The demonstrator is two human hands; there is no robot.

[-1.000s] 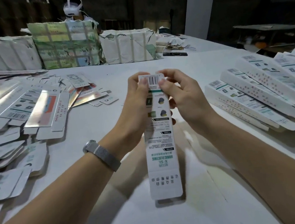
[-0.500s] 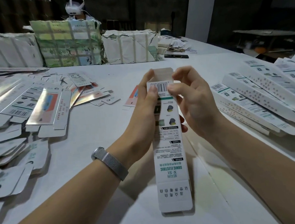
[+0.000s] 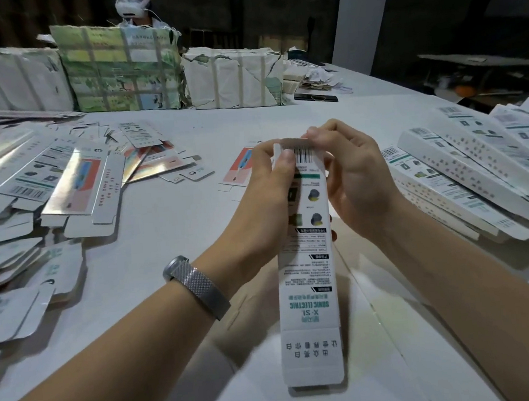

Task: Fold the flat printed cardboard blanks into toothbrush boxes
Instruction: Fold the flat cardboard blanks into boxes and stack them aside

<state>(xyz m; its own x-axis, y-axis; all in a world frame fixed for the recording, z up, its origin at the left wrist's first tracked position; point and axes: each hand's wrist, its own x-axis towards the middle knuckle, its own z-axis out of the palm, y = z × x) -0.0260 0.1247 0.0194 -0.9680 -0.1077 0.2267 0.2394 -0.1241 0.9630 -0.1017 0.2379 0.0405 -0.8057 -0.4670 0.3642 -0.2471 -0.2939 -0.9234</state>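
One head-worn camera looks forward and down from close above the left hand (image 3: 266, 197) and right hand (image 3: 355, 179), taking in the table (image 3: 170, 240) around and beyond them.

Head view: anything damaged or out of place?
The paper-wrapped bundles at the table's far edge are torn, wrapping ripped open. One flat blank lies alone mid-table, behind the left hand, away from the loose pile. The held box looks fine.
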